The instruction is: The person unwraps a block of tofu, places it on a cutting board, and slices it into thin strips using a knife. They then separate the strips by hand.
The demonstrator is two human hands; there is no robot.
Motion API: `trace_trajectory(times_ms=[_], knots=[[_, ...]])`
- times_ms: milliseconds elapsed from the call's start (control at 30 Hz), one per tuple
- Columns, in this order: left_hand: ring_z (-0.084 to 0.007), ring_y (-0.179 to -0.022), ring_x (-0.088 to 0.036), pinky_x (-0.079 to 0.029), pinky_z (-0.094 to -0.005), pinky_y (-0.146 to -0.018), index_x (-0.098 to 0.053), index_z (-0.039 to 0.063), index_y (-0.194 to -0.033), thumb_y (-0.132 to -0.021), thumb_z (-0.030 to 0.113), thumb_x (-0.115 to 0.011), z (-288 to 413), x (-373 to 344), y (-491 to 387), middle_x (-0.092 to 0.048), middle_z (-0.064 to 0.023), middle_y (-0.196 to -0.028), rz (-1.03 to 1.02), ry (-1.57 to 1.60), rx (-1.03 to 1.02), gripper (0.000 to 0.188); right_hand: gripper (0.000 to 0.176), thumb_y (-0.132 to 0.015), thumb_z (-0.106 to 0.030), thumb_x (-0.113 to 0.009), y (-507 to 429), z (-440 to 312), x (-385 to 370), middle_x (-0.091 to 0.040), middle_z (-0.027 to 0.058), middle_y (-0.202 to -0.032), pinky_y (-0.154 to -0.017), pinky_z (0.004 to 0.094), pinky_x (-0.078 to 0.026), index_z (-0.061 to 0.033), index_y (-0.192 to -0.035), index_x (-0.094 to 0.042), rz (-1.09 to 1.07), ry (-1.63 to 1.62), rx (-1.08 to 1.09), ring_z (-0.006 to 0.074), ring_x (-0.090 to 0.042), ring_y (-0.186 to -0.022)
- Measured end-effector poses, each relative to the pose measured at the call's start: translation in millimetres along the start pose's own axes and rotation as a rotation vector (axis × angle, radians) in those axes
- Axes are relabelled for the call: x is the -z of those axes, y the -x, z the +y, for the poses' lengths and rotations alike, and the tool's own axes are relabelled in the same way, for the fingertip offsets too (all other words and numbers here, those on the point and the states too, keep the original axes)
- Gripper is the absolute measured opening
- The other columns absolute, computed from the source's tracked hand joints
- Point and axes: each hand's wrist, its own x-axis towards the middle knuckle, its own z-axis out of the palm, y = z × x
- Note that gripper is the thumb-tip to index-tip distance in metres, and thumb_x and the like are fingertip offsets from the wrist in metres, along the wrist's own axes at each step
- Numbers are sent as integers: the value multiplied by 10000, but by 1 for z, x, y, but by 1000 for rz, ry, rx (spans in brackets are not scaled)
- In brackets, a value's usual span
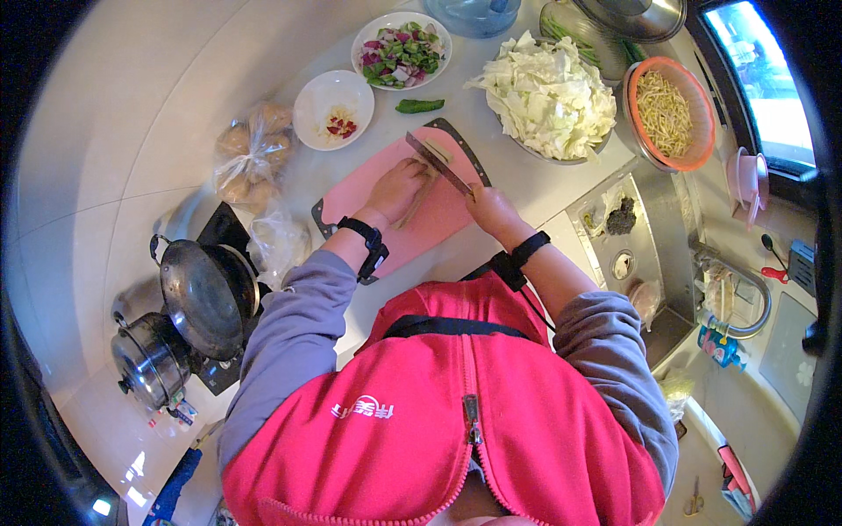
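On a pink cutting board [368, 177] with dark corners, my left hand [396, 191] presses pale, long strips of food [416, 204] flat with curled fingers. My right hand [492, 207] grips the handle of a kitchen knife [437, 161], whose blade lies across the strips just beyond my left fingertips. A cut pale piece [439, 150] rests on the blade's far side. What the strips are, I cannot tell. Above the board lies a green pepper [420, 106]. A white plate [309, 112] with chopped garlic and red chili stands to its left.
A plate of chopped vegetables [402, 59], a heaped bowl of torn cabbage [549, 98] and an orange basket of bean sprouts [705, 118] stand around the board's far side. Bagged round food [253, 154], a wok [200, 299] and a steel pot [148, 361] are left; a sink [648, 256] is right.
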Motion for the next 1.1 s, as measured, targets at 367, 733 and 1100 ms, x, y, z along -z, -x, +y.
trace_trajectory(times_ms=[367, 733, 1100], knots=[[-330, -1101, -496, -406, -384, -917, -584, 59, -1105, -882, 265, -472, -2, -5, 2, -557, -160, -1176, -11, 433, 276, 323, 145, -831, -89, -452, 31, -27, 22, -603, 212, -665, -585, 469, -506, -20, -888, -565, 8, 221, 148, 371, -622, -640], [-277, -1097, -481, -418, -347, -915, -610, 58, -1018, -820, 149, -477, 0, 3, 9, -554, -113, -1108, -14, 67, 107, 256, 183, -841, -151, -452, 2, -13, -10, -600, 266, -746, -669, 499, -483, -9, -894, -554, 0, -3, 45, 428, -597, -737], [-327, -1101, -491, -407, -379, -926, -597, 42, -1076, -842, 181, -479, -4, -6, 17, -572, -155, -1144, 25, 477, 303, 296, 155, -846, -91, -441, 29, -33, 11, -606, 237, -699, -590, 458, -512, 6, -884, -556, -43, 228, 137, 382, -622, -672]])
